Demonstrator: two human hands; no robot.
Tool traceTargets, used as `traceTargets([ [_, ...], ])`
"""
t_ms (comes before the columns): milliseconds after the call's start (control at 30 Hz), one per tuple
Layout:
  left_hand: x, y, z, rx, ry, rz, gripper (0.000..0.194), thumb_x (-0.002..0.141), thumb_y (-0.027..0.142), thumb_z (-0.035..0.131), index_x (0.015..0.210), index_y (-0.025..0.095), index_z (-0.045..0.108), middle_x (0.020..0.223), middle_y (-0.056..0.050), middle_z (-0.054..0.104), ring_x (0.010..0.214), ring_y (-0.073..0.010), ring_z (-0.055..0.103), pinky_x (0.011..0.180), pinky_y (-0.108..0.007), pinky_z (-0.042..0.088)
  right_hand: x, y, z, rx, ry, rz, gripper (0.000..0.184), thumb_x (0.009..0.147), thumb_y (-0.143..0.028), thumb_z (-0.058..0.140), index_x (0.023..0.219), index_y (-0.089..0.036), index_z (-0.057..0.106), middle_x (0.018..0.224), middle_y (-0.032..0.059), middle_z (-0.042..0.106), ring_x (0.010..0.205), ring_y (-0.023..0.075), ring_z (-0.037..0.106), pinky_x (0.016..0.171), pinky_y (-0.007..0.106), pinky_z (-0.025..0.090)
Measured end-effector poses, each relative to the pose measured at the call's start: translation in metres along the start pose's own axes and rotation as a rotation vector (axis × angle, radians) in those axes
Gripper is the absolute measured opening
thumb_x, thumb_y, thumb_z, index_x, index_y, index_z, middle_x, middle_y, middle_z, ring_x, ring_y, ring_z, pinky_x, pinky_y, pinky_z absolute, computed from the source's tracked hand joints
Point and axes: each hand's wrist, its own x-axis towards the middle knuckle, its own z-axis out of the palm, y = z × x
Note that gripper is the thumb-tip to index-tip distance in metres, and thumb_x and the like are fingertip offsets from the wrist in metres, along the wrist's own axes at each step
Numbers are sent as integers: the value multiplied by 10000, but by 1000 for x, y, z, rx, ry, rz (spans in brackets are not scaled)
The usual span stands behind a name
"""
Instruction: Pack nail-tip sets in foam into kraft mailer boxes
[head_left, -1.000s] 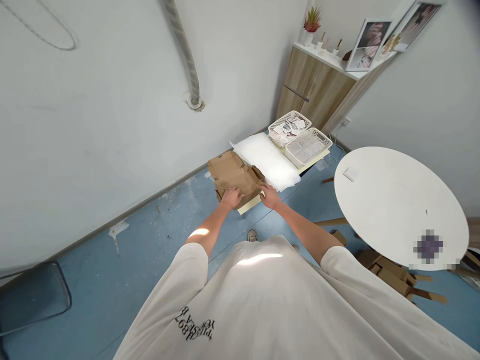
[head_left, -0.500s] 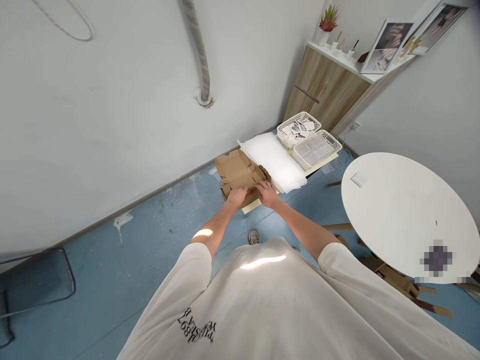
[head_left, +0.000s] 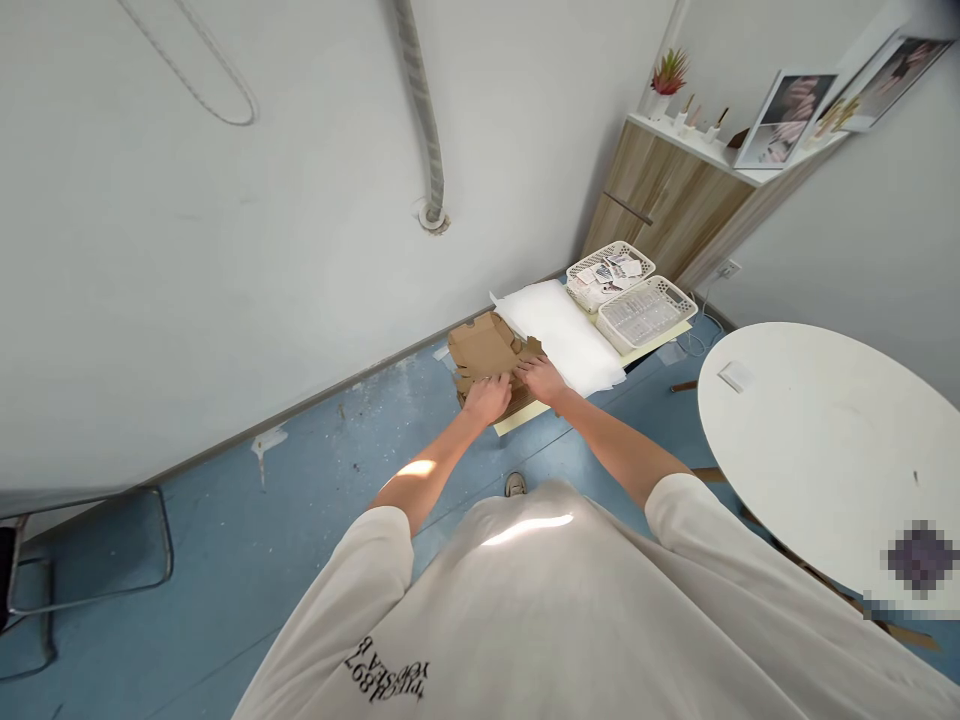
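With the open cardboard box [head_left: 487,350] on the pale yellow surface [head_left: 517,419] beside the white sheets [head_left: 564,330], apply even pressure along its near edge with left hand [head_left: 489,398] and right hand [head_left: 543,380], fingers bent, any pinch indiscernible.

From my remote seat, I read the open brown cardboard box [head_left: 484,347] as matt paperboard with ragged edges. Beside it, the bright white rectangular sheets [head_left: 562,335] look smooth and matt; I can't tell paper from thin foam. The pale yellow counter [head_left: 517,418] appears smooth and flat-toned. I see moulded plastic in the two white rectangular baskets with perforated walls [head_left: 612,338]. The brown cabinet [head_left: 671,215] shows streaky wood grain. The white T-shirt [head_left: 540,610] is soft, matt, creased cloth. The blue floor [head_left: 300,520] looks smooth but scuffed; the white wall [head_left: 262,250], matt.
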Motion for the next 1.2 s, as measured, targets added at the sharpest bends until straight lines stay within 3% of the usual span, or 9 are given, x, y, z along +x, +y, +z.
traceTargets([
  [133, 1, 8, -13, 10, 107, 28, 575, 986, 138, 364, 1558, 102, 325, 1536, -211, 457, 1397, -306, 476, 1153, -428, 359, -4, 5, -22, -48, 159, -76, 471, 1001, -155, 367, 1430, -190, 559, 1431, 110, 583, 1327, 294, 441, 1128, 457, 259],
  [233, 5, 20, -26, 56, 211, 64, 684, 950, 94, 337, 1619, 104, 194, 1629, -171, 330, 1508, -272, 317, 1234, -453, 235, -11, 13, -37, -97, 300, -101, 467, 1008, -167, 392, 1453, -193, 532, 1464, 106, 562, 1345, 286, 435, 1143, 458, 254],
  [400, 24, 59, -44, 79, 308, 153, 645, 988, 164, 317, 1621, 109, 209, 1637, -149, 321, 1529, -264, 273, 1262, -476, 177, -45, 40, -50, -213, 466, -8, 452, 1018, -164, 381, 1442, -176, 538, 1464, 122, 561, 1344, 284, 440, 1126, 447, 278],
  [533, 48, 107, -45, 67, 316, 247, 606, 1018, 209, 299, 1613, 113, 239, 1629, -146, 339, 1528, -268, 275, 1264, -492, 169, -100, 73, -55, -264, 485, 166, 467, 1016, -153, 356, 1447, -175, 536, 1471, 133, 553, 1350, 289, 430, 1122, 449, 275],
  [667, 75, 179, -31, 56, 303, 401, 571, 1035, 211, 260, 1591, 82, 281, 1626, -158, 341, 1529, -259, 271, 1266, -481, 162, -181, 110, -58, -281, 468, 343, 484, 1014, -160, 355, 1471, -175, 513, 1479, 145, 540, 1365, 301, 412, 1126, 460, 262],
  [867, 104, 318, 2, 39, 213, 646, 575, 1028, 213, 284, 1594, 112, 292, 1621, -150, 356, 1525, -265, 281, 1262, -495, 171, -326, 162, -47, -277, 432, 600, 493, 1016, -152, 339, 1482, -164, 499, 1477, 161, 532, 1352, 308, 414, 1096, 458, 276],
  [1033, 108, 430, 34, 40, 137, 803, 573, 1024, 206, 275, 1590, 116, 304, 1622, -145, 357, 1521, -260, 286, 1248, -466, 207, -440, 194, -26, -277, 422, 795, 509, 1000, -118, 332, 1477, -161, 505, 1472, 171, 527, 1334, 311, 417, 1068, 451, 279],
  [1200, 107, 510, 70, 45, 59, 912, 552, 1034, 208, 245, 1570, 116, 340, 1608, -148, 382, 1503, -256, 318, 1233, -449, 225, -526, 210, 2, -258, 387, 939, 513, 991, -89, 313, 1453, -159, 524, 1444, 163, 546, 1292, 299, 441, 1027, 422, 287],
])
